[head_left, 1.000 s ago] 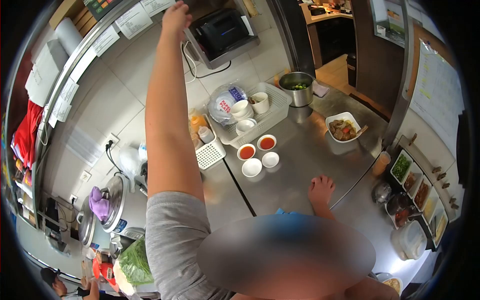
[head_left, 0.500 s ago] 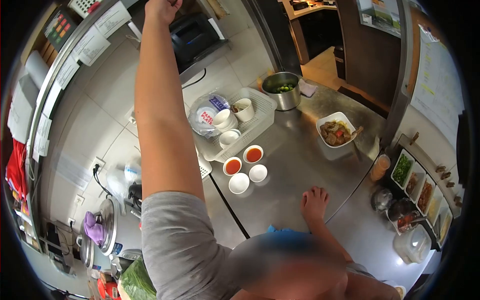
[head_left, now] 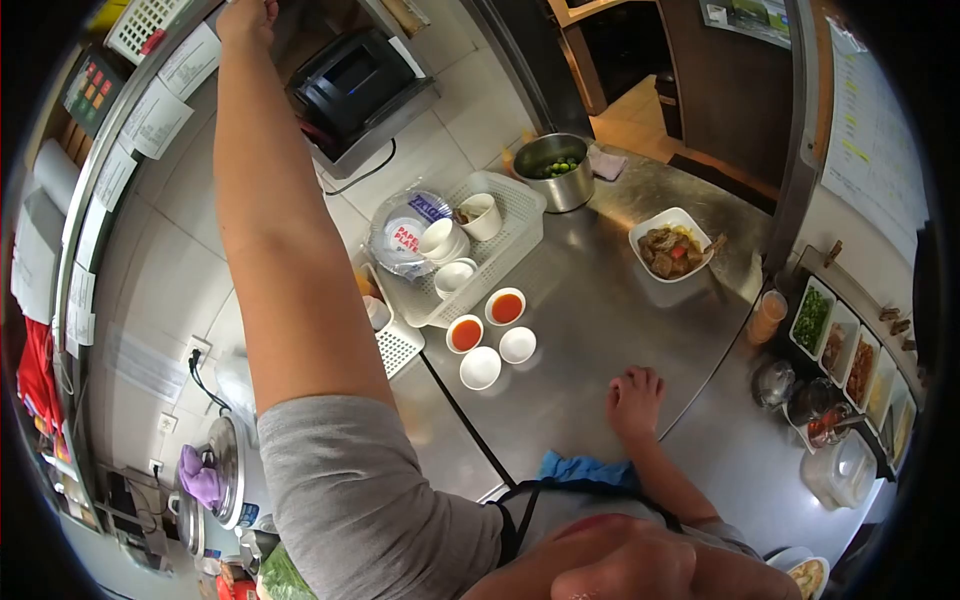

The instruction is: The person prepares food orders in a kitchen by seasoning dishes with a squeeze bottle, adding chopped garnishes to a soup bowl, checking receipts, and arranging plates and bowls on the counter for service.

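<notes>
My left hand point(head_left: 248, 20) is raised at the top left edge, beside the shelf rail; its fingers are curled and partly cut off by the frame, and what they hold is hidden. Resting on the steel table point(head_left: 580, 290) is my right hand point(head_left: 635, 398), its fingers loosely bent and holding nothing. A blue cloth point(head_left: 585, 469) lies close to my body. Two small bowls of red sauce point(head_left: 465, 335) and two empty white bowls point(head_left: 481, 369) stand together mid-table. Farther right is a square bowl of meat stew point(head_left: 670, 245).
A white basket point(head_left: 520, 230) holds cups and wrapped paper plates point(head_left: 408, 238). Behind it stands a metal pot point(head_left: 567, 190). Trays of chopped toppings point(head_left: 812, 318) line the right side. A black device point(head_left: 355, 80) sits on a wall shelf, and lidded pots point(head_left: 230, 465) stand at left.
My left hand has moved left along the shelf, and its fingers look more curled. The view has shifted, showing more of the blue cloth. My right hand stays on the table.
</notes>
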A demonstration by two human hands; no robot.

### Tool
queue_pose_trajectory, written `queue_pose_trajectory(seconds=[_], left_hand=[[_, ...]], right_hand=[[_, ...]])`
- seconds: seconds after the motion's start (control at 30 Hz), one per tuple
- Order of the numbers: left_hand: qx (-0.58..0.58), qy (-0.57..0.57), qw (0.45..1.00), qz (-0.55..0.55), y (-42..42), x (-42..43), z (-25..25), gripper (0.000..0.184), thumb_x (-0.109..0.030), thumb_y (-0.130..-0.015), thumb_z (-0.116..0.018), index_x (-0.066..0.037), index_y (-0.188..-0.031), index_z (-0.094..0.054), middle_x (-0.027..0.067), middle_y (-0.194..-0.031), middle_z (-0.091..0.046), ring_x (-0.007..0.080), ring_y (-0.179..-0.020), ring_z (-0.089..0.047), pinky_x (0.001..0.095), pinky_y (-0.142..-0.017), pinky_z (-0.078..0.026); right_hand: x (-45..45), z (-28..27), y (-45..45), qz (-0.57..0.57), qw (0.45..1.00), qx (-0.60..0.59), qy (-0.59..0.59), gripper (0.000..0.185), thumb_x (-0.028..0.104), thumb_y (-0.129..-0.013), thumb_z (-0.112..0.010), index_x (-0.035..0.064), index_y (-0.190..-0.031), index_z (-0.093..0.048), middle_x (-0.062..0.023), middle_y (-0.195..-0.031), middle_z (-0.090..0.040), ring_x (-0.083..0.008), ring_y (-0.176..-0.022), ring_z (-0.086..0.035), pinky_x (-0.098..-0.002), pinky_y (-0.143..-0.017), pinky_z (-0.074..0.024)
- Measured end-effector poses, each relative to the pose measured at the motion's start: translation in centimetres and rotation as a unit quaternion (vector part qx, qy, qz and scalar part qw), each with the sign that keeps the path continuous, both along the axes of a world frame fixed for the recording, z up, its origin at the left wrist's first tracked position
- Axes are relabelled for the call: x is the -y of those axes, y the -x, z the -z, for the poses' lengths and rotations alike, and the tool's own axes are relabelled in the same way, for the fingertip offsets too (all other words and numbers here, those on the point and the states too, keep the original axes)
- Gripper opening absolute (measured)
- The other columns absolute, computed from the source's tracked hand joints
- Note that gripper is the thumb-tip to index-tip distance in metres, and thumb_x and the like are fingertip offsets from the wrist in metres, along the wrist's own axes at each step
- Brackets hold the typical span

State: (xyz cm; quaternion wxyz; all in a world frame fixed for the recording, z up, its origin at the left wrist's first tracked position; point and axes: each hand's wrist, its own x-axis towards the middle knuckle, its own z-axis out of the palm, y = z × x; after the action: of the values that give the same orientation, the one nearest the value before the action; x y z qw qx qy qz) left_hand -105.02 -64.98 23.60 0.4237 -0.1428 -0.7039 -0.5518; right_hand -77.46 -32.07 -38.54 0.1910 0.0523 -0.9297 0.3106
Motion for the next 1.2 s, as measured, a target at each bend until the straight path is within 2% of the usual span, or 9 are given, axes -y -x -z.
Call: queue_pose_trajectory(seconds=[0.3, 0.5, 0.53, 0.57, 0.63, 0.77, 0.87, 1.03, 1.2], left_hand=[[-0.030, 0.005, 0.999, -0.031, -6.7, -3.6, 13.9, 0.013, -0.007, -0.077, -0.048, -0.003, -0.088, -0.054, 0.0038, -0.069, -0.052, 0.0104, -0.056, -0.051, 0.0205, -0.044, -0.040], [0.197, 0.268, 0.936, -0.110, -19.9, -4.7, 29.2, 0.019, -0.018, -0.080, -0.047, -0.003, -0.078, -0.057, 0.0021, -0.058, -0.047, 0.0109, -0.052, -0.043, 0.0234, -0.050, -0.035], [0.078, 0.358, 0.924, -0.110, -21.5, -3.9, 33.2, 0.022, -0.019, -0.080, -0.046, -0.001, -0.073, -0.056, 0.0054, -0.057, -0.047, 0.0135, -0.053, -0.043, 0.0265, -0.052, -0.036], [0.244, 0.237, 0.935, -0.097, -24.8, -5.0, 35.7, 0.024, -0.018, -0.081, -0.044, 0.002, -0.071, -0.053, 0.0082, -0.059, -0.048, 0.0154, -0.055, -0.044, 0.0289, -0.055, -0.036], [0.137, 0.414, 0.891, -0.130, -29.2, -3.5, 43.3, 0.028, -0.019, -0.083, -0.040, 0.000, -0.064, -0.050, 0.0047, -0.057, -0.046, 0.0133, -0.054, -0.043, 0.0271, -0.050, -0.034], [0.472, 0.018, 0.881, -0.031, -44.4, -2.0, 55.2, 0.039, -0.031, -0.085, -0.035, -0.004, -0.061, -0.048, 0.0010, -0.050, -0.038, 0.0100, -0.047, -0.036, 0.0236, -0.044, -0.028], [0.410, 0.075, 0.901, -0.119, -52.9, 2.0, 56.1, 0.038, -0.030, -0.085, -0.034, -0.005, -0.059, -0.046, 0.0000, -0.048, -0.036, 0.0096, -0.045, -0.034, 0.0231, -0.043, -0.027], [0.229, -0.280, 0.857, -0.368, -67.7, 6.6, 51.1, 0.025, -0.024, -0.084, -0.040, -0.005, -0.073, -0.050, -0.0021, -0.049, -0.035, 0.0057, -0.041, -0.030, 0.0199, -0.037, -0.022], [-0.079, -0.391, 0.780, -0.482, -83.0, 7.8, 52.4, 0.016, -0.020, -0.084, -0.044, -0.004, -0.086, -0.046, 0.0007, -0.054, -0.041, 0.0075, -0.043, -0.036, 0.0192, -0.038, -0.027]], right_hand=[[-0.2, -0.4, -0.3, -0.004, 1.000, -0.016, -0.008, 0.008, 0.013, -0.062, -0.058, 0.0114, -0.070, -0.055, -0.0059, -0.092, -0.047, -0.0261, -0.095, -0.039, -0.0421, -0.085, -0.0267], [-0.3, 0.3, -0.3, 0.005, 0.999, -0.041, -0.020, 0.012, 0.016, -0.061, -0.058, 0.0139, -0.073, -0.055, -0.0073, -0.086, -0.049, -0.0264, -0.087, -0.045, -0.0399, -0.073, -0.0360], [-0.1, 0.5, -0.5, 0.025, 0.999, -0.025, -0.009, 0.017, 0.019, -0.061, -0.058, 0.0154, -0.078, -0.060, -0.0059, -0.093, -0.051, -0.0255, -0.094, -0.044, -0.0422, -0.079, -0.0338], [-0.2, 0.4, -0.5, 0.018, 0.999, -0.001, -0.035, 0.019, 0.021, -0.062, -0.057, 0.0159, -0.079, -0.060, -0.0057, -0.097, -0.050, -0.0256, -0.097, -0.043, -0.0421, -0.080, -0.0329], [-0.4, 0.4, -0.5, 0.020, 0.999, 0.023, -0.027, 0.019, 0.023, -0.062, -0.055, 0.0159, -0.078, -0.059, -0.0043, -0.100, -0.049, -0.0253, -0.098, -0.041, -0.0410, -0.082, -0.0315], [-1.0, 0.9, -0.9, 0.059, 0.997, -0.025, -0.042, 0.009, 0.019, -0.062, -0.055, 0.0177, -0.070, -0.059, -0.0046, -0.091, -0.053, -0.0253, -0.092, -0.045, -0.0405, -0.077, -0.0338], [-0.3, 0.2, -0.9, 0.040, 0.996, -0.076, -0.037, 0.006, 0.016, -0.063, -0.054, 0.0172, -0.064, -0.059, -0.0053, -0.078, -0.056, -0.0255, -0.080, -0.051, -0.0390, -0.070, -0.0399], [-0.6, 2.4, 0.7, -0.070, 0.989, -0.098, -0.092, 0.012, 0.018, -0.066, -0.055, 0.0157, -0.073, -0.063, -0.0077, -0.080, -0.059, -0.0257, -0.081, -0.054, -0.0351, -0.072, -0.0434], [-2.4, 4.3, 1.9, -0.186, 0.980, 0.033, 0.064, 0.023, 0.012, -0.069, -0.053, 0.0000, -0.087, -0.059, -0.0118, -0.087, -0.059, -0.0207, -0.081, -0.055, -0.0293, -0.075, -0.0423]])
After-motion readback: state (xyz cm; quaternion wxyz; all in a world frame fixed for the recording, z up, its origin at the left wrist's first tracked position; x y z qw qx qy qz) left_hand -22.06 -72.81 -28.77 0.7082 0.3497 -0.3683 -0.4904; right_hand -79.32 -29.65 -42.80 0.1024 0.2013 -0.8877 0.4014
